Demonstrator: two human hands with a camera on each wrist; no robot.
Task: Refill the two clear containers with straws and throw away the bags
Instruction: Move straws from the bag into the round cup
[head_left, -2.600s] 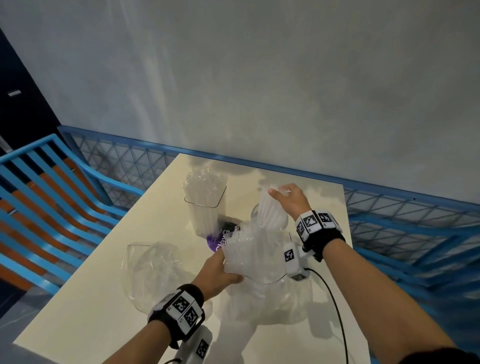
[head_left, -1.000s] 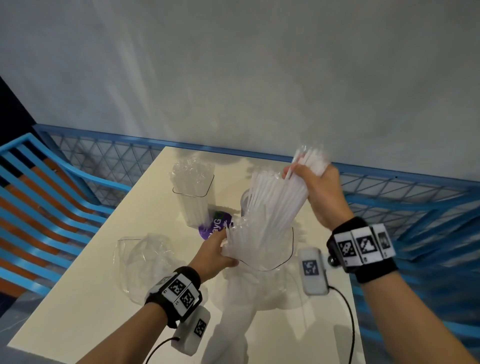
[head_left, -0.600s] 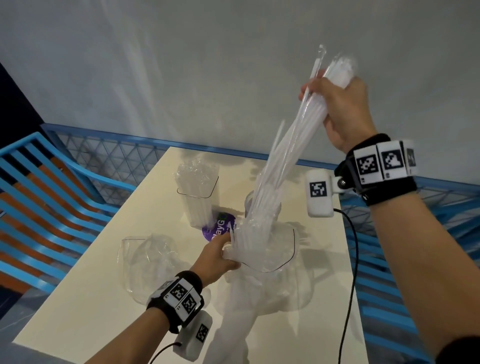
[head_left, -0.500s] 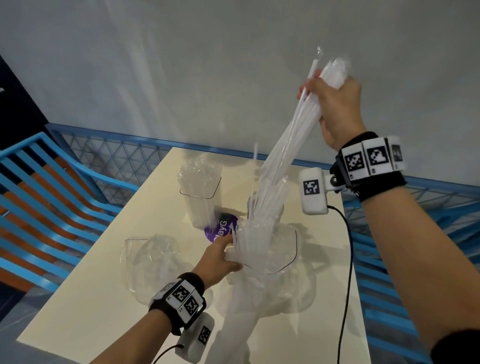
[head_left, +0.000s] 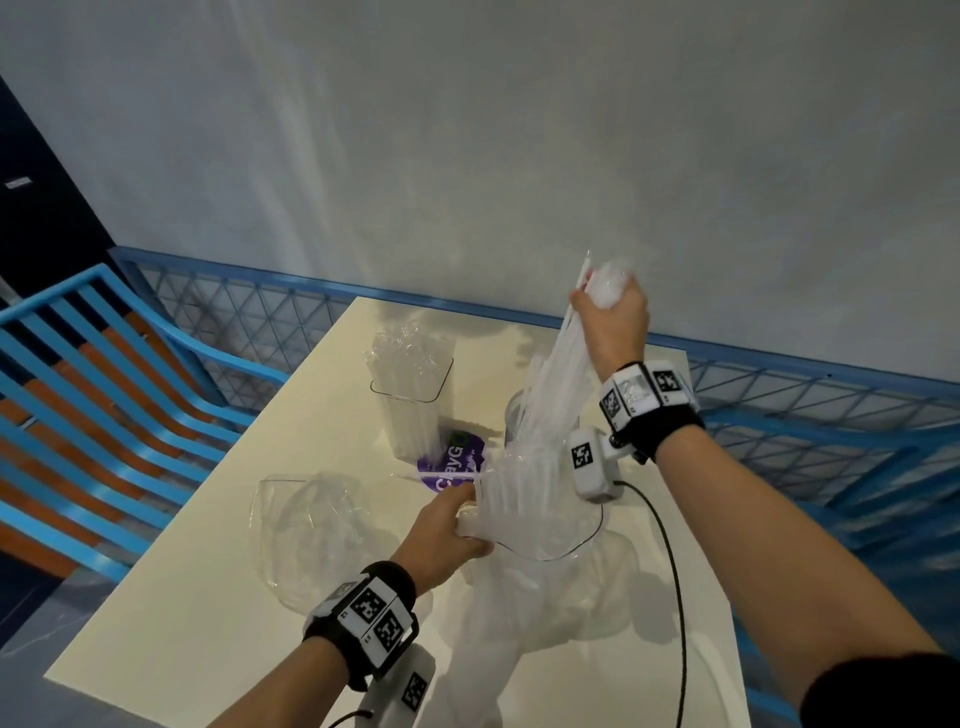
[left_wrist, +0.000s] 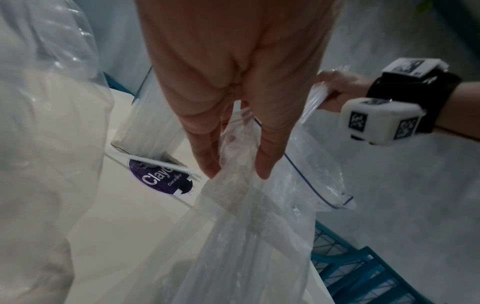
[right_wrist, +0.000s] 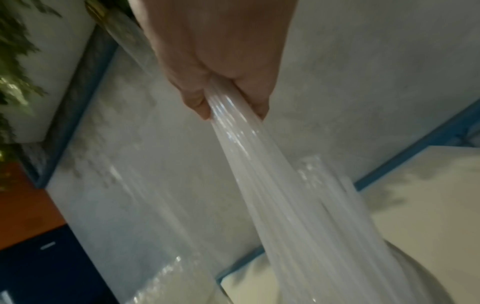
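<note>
My right hand (head_left: 610, 317) grips the top of a bundle of clear straws (head_left: 550, 384). The bundle slants down, and its lower ends are in or just over the round clear container (head_left: 511, 418). In the right wrist view the straws (right_wrist: 285, 195) fan out below my fist toward the container's rim (right_wrist: 420, 269). My left hand (head_left: 449, 525) pinches the mouth of a clear zip bag (head_left: 566, 535) in front of that container, and the left wrist view shows the bag (left_wrist: 259, 226) between thumb and fingers. A square clear container (head_left: 410, 384) packed with straws stands further left.
A second, crumpled clear bag (head_left: 311, 530) lies on the cream table (head_left: 208, 597) at the left. A purple sticker (head_left: 452, 462) with one loose straw (left_wrist: 166, 164) across it sits by the square container. Blue mesh railing (head_left: 831, 415) borders the table's far and right sides.
My right hand pulled the straw bundle up out of the bag, then came down with it over the round container. The left hand kept hold of the bag.
</note>
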